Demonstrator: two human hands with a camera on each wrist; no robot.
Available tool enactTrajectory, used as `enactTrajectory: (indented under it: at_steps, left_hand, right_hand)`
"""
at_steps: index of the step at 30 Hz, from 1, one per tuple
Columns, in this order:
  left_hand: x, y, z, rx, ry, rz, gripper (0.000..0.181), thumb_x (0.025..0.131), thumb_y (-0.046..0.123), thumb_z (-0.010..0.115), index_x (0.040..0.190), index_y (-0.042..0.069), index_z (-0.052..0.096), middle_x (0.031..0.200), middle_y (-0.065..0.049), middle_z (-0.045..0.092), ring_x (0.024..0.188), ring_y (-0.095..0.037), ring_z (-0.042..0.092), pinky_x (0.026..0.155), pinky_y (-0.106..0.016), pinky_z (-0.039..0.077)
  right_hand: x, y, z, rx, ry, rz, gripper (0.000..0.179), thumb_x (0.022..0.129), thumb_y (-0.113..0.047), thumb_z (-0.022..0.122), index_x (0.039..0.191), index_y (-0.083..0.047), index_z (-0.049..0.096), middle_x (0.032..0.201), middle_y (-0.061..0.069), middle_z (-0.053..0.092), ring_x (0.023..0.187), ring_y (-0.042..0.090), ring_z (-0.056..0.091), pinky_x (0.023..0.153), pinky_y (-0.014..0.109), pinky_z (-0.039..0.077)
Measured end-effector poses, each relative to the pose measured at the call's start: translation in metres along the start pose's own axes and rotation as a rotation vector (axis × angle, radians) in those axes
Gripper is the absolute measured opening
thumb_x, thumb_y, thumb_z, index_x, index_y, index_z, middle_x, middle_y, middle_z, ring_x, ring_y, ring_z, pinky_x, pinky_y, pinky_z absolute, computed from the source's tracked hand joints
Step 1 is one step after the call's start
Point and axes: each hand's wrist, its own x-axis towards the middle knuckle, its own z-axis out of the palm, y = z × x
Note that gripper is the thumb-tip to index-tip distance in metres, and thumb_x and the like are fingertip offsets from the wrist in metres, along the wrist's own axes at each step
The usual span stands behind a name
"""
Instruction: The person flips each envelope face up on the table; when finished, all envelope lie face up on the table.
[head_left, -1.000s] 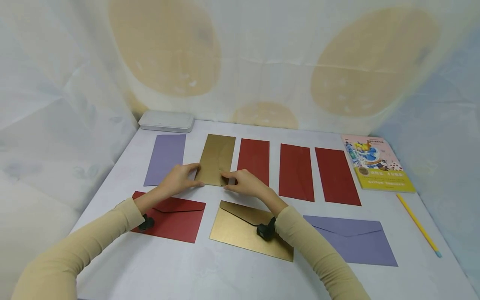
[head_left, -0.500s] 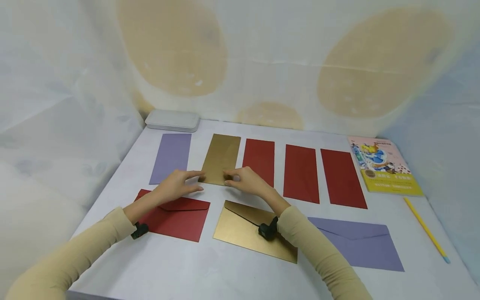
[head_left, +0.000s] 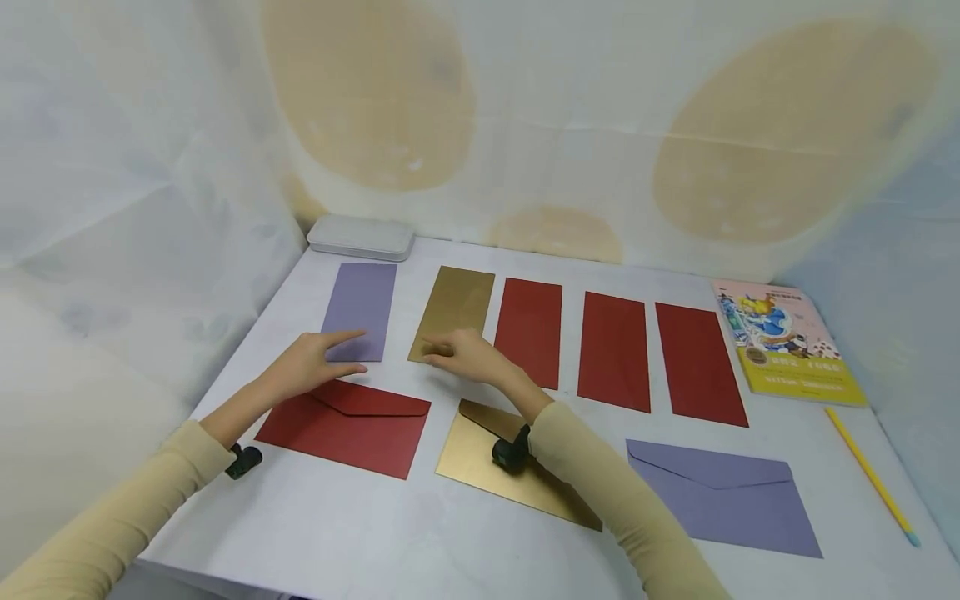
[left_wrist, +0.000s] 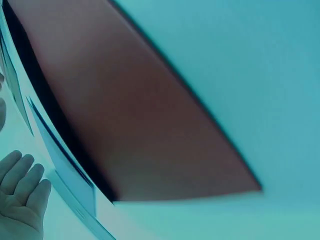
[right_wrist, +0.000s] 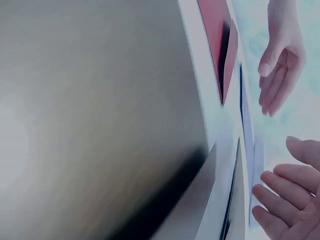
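My left hand (head_left: 307,362) hovers with fingers stretched and thumb apart, between the plain purple paper rectangle (head_left: 363,300) and the red envelope (head_left: 352,429). Nothing lies between its fingers. Over the lower edge of a plain gold paper rectangle (head_left: 457,300) is my right hand (head_left: 472,357), fingers loosely bent, holding nothing. Under my right wrist lies a gold envelope (head_left: 480,467) with its flap side up. In the right wrist view the right hand (right_wrist: 295,200) shows an upturned palm and spread fingers. The left wrist view has the red envelope (left_wrist: 130,115) large.
Three plain red rectangles, including the middle one (head_left: 612,350), continue the back row. At the front right is a purple envelope (head_left: 727,500). A pale case (head_left: 360,237) stands back left; an illustrated book (head_left: 787,342) and a yellow pencil (head_left: 870,475) lie on the right.
Both hands have let go of the gold rectangle's lower edge. The left hand has drawn away leftward, and the right has lifted slightly. The camera view has shifted, moving the table items rightward in frame.
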Motion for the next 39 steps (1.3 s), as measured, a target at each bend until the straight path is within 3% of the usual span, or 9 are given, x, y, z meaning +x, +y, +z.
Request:
enactTrajectory:
  at_steps: [2, 6, 10, 14, 17, 21, 27, 34, 39]
  left_hand:
    - [0.0, -0.007, -0.004, 0.013, 0.006, -0.014, 0.064, 0.082, 0.034, 0.078, 0.136, 0.006, 0.056, 0.129, -0.023, 0.057, 0.117, -0.039, 0.055, 0.091, -0.053, 0.047]
    - [0.004, -0.02, -0.008, 0.042, 0.016, -0.059, 0.067, 0.084, 0.037, 0.075, 0.137, 0.001, 0.053, 0.129, -0.029, 0.055, 0.119, -0.043, 0.053, 0.093, -0.056, 0.044]
    - [0.007, -0.025, -0.011, 0.061, 0.006, -0.126, 0.075, 0.085, 0.04, 0.073, 0.139, -0.006, 0.046, 0.132, -0.033, 0.049, 0.121, -0.046, 0.049, 0.095, -0.058, 0.042]
    - [0.011, -0.028, -0.01, 0.085, 0.017, -0.179, 0.08, 0.087, 0.042, 0.07, 0.139, -0.012, 0.041, 0.134, -0.035, 0.046, 0.122, -0.047, 0.047, 0.096, -0.057, 0.041]
    - [0.013, -0.028, -0.007, 0.106, 0.042, -0.2, 0.08, 0.088, 0.04, 0.069, 0.138, -0.016, 0.04, 0.132, -0.036, 0.046, 0.12, -0.048, 0.049, 0.095, -0.057, 0.042]
    - [0.015, -0.026, -0.004, 0.124, 0.057, -0.214, 0.078, 0.089, 0.037, 0.07, 0.136, -0.018, 0.04, 0.128, -0.038, 0.047, 0.117, -0.048, 0.05, 0.094, -0.056, 0.043]
    - [0.015, -0.022, -0.006, 0.127, 0.046, -0.213, 0.077, 0.088, 0.035, 0.071, 0.135, -0.018, 0.042, 0.127, -0.039, 0.048, 0.116, -0.049, 0.051, 0.092, -0.056, 0.044]
    - [0.014, -0.023, -0.002, 0.136, -0.005, -0.177, 0.097, 0.075, 0.047, 0.081, 0.136, -0.017, 0.041, 0.126, -0.039, 0.05, 0.111, -0.048, 0.056, 0.089, -0.054, 0.048]
    - [0.014, -0.026, 0.0, 0.158, -0.003, -0.175, 0.096, 0.074, 0.046, 0.081, 0.136, -0.016, 0.042, 0.126, -0.038, 0.051, 0.11, -0.047, 0.057, 0.089, -0.054, 0.048]
  right_hand:
    - [0.008, -0.004, 0.004, -0.027, -0.004, -0.006, 0.047, 0.096, -0.025, 0.062, 0.137, -0.003, 0.053, 0.112, 0.011, 0.069, 0.088, 0.015, 0.063, 0.07, 0.023, 0.043]
    - [0.024, -0.013, 0.01, -0.054, -0.023, -0.019, 0.052, 0.096, -0.027, 0.062, 0.14, -0.003, 0.049, 0.106, 0.012, 0.07, 0.074, 0.012, 0.055, 0.067, 0.021, 0.04]
    - [0.039, -0.02, 0.015, -0.031, -0.048, 0.013, 0.058, 0.096, -0.028, 0.061, 0.144, -0.002, 0.043, 0.122, 0.014, 0.064, 0.07, 0.012, 0.052, 0.067, 0.022, 0.04]
    - [0.054, -0.026, 0.023, 0.031, -0.048, 0.071, 0.062, 0.094, -0.028, 0.063, 0.145, -0.001, 0.04, 0.141, 0.011, 0.05, 0.102, 0.014, 0.061, 0.079, 0.021, 0.044]
    - [0.062, -0.028, 0.03, 0.073, -0.046, 0.109, 0.066, 0.092, -0.028, 0.065, 0.146, 0.001, 0.038, 0.145, 0.012, 0.045, 0.129, 0.019, 0.047, 0.098, 0.022, 0.04]
    - [0.068, -0.031, 0.037, 0.095, -0.029, 0.128, 0.069, 0.092, -0.026, 0.067, 0.145, 0.004, 0.035, 0.147, 0.015, 0.04, 0.135, 0.021, 0.038, 0.107, 0.025, 0.032]
    - [0.071, -0.033, 0.039, 0.126, -0.011, 0.114, 0.067, 0.091, -0.021, 0.066, 0.144, 0.006, 0.036, 0.147, 0.016, 0.039, 0.136, 0.021, 0.037, 0.107, 0.025, 0.032]
    - [0.072, -0.028, 0.039, 0.208, -0.004, 0.11, 0.065, 0.093, -0.019, 0.064, 0.145, 0.006, 0.034, 0.149, 0.015, 0.037, 0.136, 0.018, 0.036, 0.106, 0.022, 0.032]
    - [0.071, -0.026, 0.039, 0.206, -0.004, 0.099, 0.064, 0.092, -0.018, 0.065, 0.145, 0.004, 0.035, 0.147, 0.015, 0.039, 0.134, 0.016, 0.037, 0.105, 0.022, 0.034]
